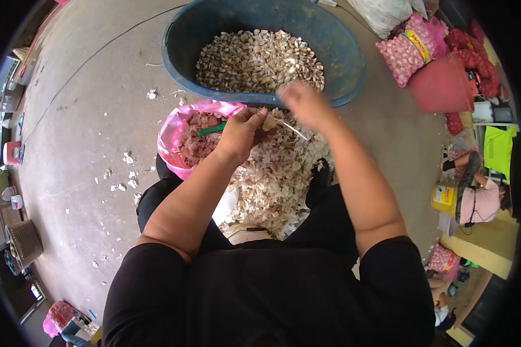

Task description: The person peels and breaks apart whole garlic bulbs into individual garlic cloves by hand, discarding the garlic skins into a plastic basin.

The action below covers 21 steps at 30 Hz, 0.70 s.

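Observation:
My left hand [241, 134] is closed, with thumb and fingers around a pale piece of garlic [269, 122] above a heap of papery garlic skins. A thin white strip [295, 130] extends to the right from beside it. At the left side of this hand a green handle [211, 129] shows, overlapping the pink bag; its other end is hidden. Motion smears my right hand [307, 107], which is near the front rim of the dark blue tub [260, 98]. Loose garlic cloves [260, 61] cover the tub's bottom.
A pink bag [171, 136] holds reddish skins left of the skin heap [266, 191] between my legs. Bagged garlic [408, 49] and a red bucket [443, 87] stand at the right. A person [483, 202] sits near a yellow bucket [444, 198]. Skin scraps dot the floor.

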Each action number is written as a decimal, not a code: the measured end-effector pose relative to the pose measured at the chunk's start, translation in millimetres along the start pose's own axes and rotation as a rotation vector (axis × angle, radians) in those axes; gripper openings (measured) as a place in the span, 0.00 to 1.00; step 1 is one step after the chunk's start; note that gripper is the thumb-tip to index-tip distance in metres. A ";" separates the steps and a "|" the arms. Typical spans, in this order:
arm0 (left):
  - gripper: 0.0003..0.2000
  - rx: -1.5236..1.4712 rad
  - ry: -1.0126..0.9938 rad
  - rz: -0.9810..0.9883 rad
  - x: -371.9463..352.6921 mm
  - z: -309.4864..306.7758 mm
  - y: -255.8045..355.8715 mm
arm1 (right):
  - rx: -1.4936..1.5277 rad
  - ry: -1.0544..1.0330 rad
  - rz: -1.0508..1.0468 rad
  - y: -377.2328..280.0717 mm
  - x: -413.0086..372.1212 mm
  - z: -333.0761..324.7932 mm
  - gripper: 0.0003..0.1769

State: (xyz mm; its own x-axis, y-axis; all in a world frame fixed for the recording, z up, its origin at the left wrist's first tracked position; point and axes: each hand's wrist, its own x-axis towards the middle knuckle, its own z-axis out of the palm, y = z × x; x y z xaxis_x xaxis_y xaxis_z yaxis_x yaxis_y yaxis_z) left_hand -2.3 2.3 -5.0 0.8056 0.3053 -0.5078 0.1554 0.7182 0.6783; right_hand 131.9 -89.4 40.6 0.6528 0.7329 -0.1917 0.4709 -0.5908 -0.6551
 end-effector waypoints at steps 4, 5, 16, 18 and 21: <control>0.11 0.068 -0.054 0.090 -3.7 -2.0 -3.4 | -0.068 -0.087 -0.048 -4.2 -41.6 31.8 0.18; 0.11 0.109 -0.058 0.093 -6.1 -1.3 -4.1 | -0.015 -0.076 -0.051 -3.8 -47.0 32.8 0.17; 0.15 0.001 -0.134 0.008 -42.0 25.1 -3.7 | 1.148 -0.188 0.133 -17.3 -100.5 29.5 0.10; 0.16 -0.043 -0.147 -0.055 -44.5 29.5 -1.3 | 1.144 -0.162 0.125 -18.4 -103.2 27.7 0.11; 0.16 -0.337 -0.291 -0.193 -33.2 15.3 5.3 | 1.418 -0.006 0.181 -15.8 -104.3 10.9 0.11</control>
State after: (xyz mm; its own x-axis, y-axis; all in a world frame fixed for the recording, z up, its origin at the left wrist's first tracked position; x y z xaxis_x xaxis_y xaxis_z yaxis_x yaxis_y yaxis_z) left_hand -19.5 -13.6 23.6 0.9142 -0.0065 -0.4051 0.1627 0.9216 0.3523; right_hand 49.9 -152.8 63.0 0.6347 0.6888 -0.3503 -0.6001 0.1536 -0.7851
